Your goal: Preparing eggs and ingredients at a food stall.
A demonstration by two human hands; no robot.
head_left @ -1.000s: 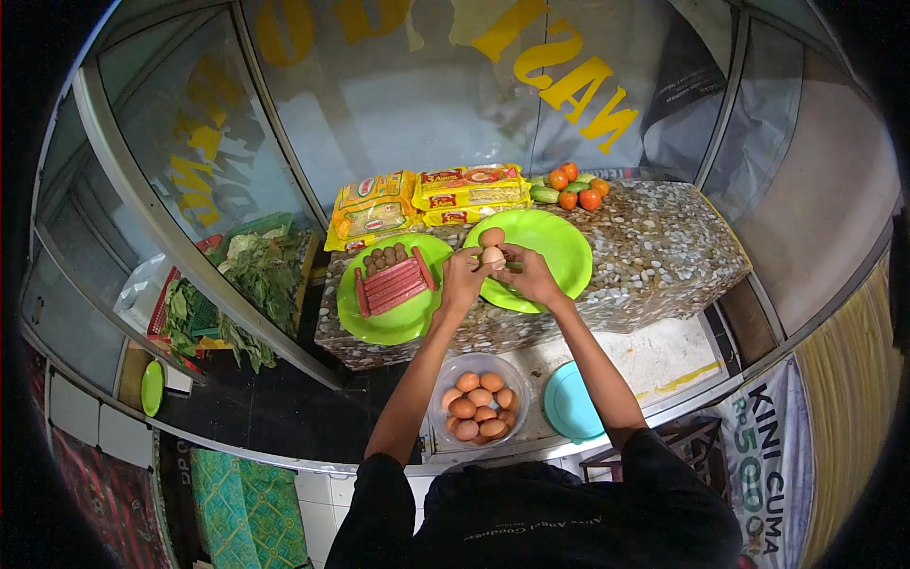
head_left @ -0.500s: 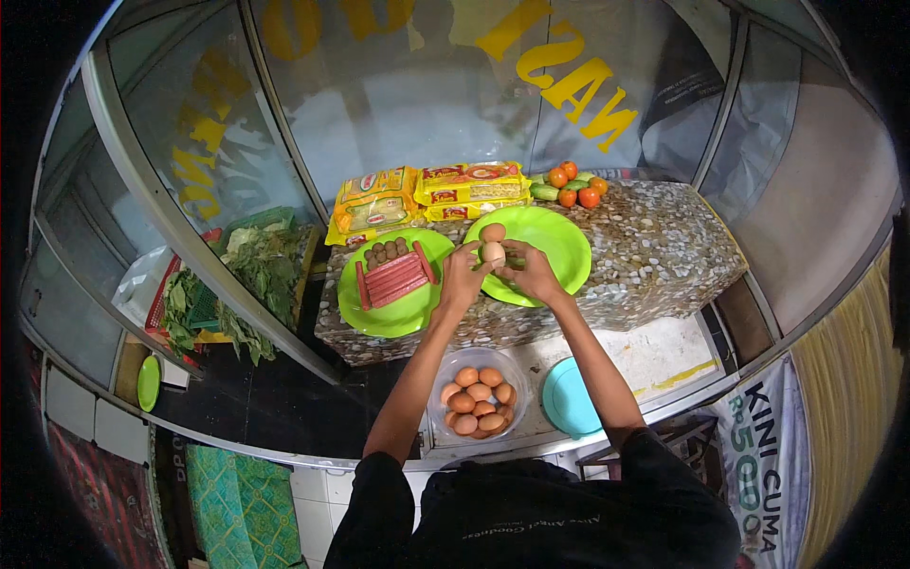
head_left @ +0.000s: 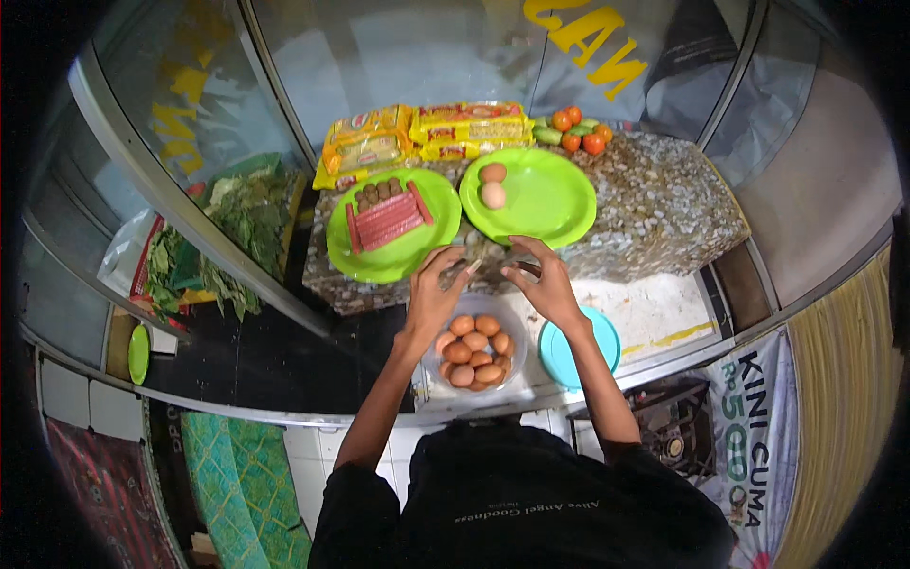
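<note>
Two eggs (head_left: pixel 492 185) lie on the right plate (head_left: pixel 555 204), sausages (head_left: pixel 387 216) on the left plate (head_left: pixel 379 261) just beside it. Noodle packets (head_left: pixel 427 133) sit behind both plates, tomatoes (head_left: pixel 580 133) to the far right of them. Nearer, below the counter (head_left: pixel 664 209), a bowl of eggs (head_left: pixel 474 349) sits left of a lid (head_left: pixel 578 353). Leafy greens (head_left: pixel 223 237) lie far left.
</note>
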